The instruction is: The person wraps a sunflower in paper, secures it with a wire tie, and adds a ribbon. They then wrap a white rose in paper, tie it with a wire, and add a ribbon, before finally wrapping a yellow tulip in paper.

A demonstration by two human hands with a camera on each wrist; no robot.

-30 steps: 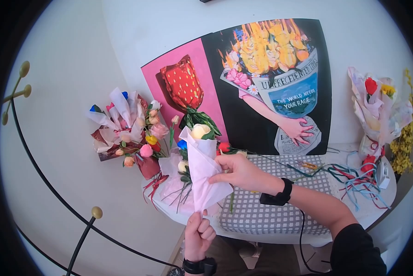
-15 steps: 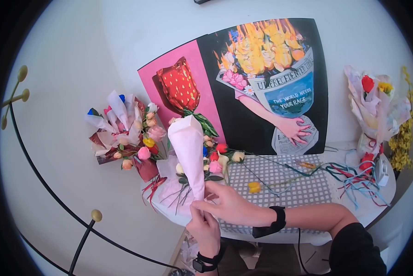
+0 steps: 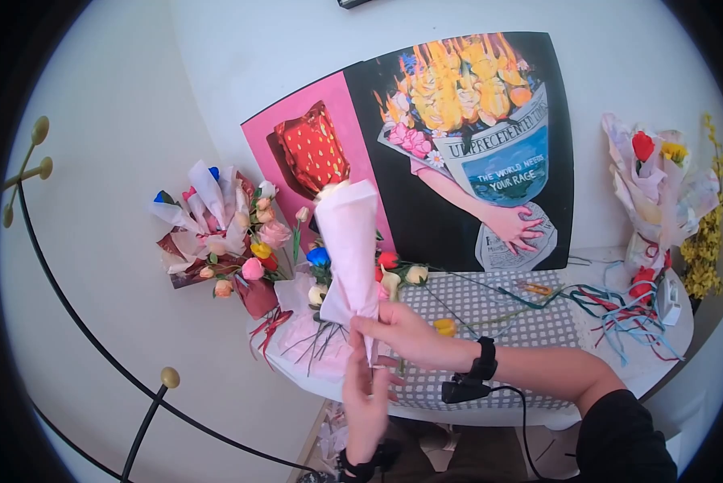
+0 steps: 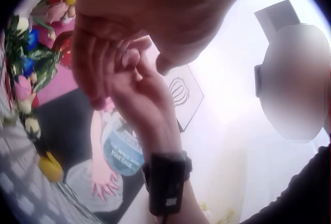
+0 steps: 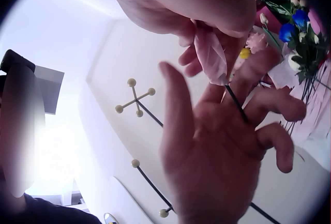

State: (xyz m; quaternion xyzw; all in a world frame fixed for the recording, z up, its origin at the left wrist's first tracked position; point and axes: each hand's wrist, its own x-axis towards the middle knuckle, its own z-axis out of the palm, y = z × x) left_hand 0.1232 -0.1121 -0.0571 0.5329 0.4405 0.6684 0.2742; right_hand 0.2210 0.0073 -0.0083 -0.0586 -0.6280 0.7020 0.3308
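A pink paper cone (image 3: 349,237) wrapped round a flower stands upright over the table's near left edge. A cream bud just peeks out at its top. My right hand (image 3: 394,334) grips the cone's narrow lower end; in the right wrist view its fingers pinch the pink paper (image 5: 209,53). My left hand (image 3: 365,394) is just below, fingers straight. In the right wrist view its palm (image 5: 222,151) is spread open, and the dark stem (image 5: 235,102) runs down onto it. The left wrist view shows both hands together (image 4: 119,74) and the right arm's black wristband (image 4: 165,182).
A round table with a grey checked cloth (image 3: 498,322) holds loose flowers (image 3: 394,270), a yellow bloom (image 3: 444,326) and ribbons (image 3: 619,314). Wrapped bouquets stand at left (image 3: 225,233) and right (image 3: 659,193). A poster (image 3: 458,145) leans on the wall. A black coat rack (image 3: 168,374) is at left.
The cone has been turned and raised upright, closed round the bud. My right hand slid from its middle down to its lower end. My left hand let go of the tip and opened flat.
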